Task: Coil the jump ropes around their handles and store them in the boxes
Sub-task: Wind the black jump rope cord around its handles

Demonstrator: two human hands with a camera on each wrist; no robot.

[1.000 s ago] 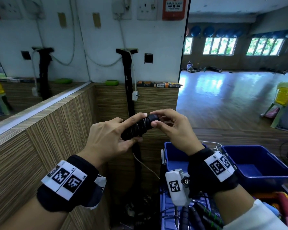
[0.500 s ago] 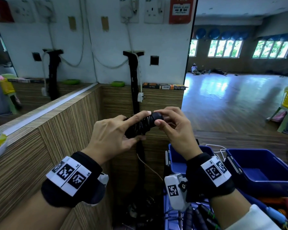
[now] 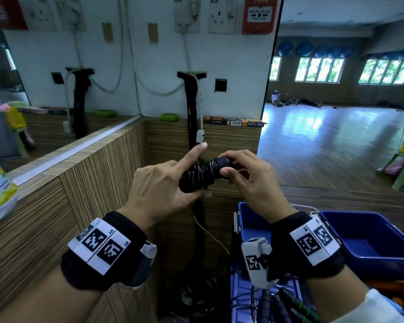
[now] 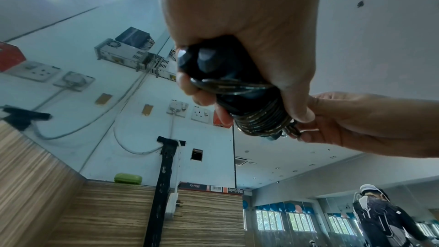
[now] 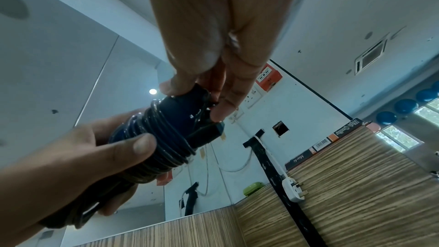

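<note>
Black jump rope [image 3: 200, 174], coiled tight around its paired dark handles; one bundle, held in the air between both hands, above the near-left corner of the blue boxes and in front of a wood-grain wall panel [image 3: 91, 183].

Left hand [image 3: 160, 190]: wrapped round the lower, thicker end of the bundle, thumb pressed on the coils from below, index finger raised straight and clear of the rope. In the left wrist view [image 4: 237, 31] the curled fingers close on the handle ends and the loops.

Right hand [image 3: 247, 183]: pinches the upper handle end between thumb and fingertips; in the right wrist view [image 5: 209, 44] the thumb and a finger sit on the dark cap just above the last turns of the coil.

Blue box [image 3: 378, 243]: open, at lower right, well below the hands; a second blue box [image 3: 250, 220] stands just beside it on its left, partly hidden by the right wrist.

Other ropes and handles [image 3: 287, 304]: dark, some green-flecked, lying in a tray at the lower edge.

Ledge above the panel: green case [image 3: 169, 117], flat printed carton [image 3: 234, 122].

White wall: sockets, red fire alarm [image 3: 259, 15], black strip with white plug [image 3: 200, 135].
</note>
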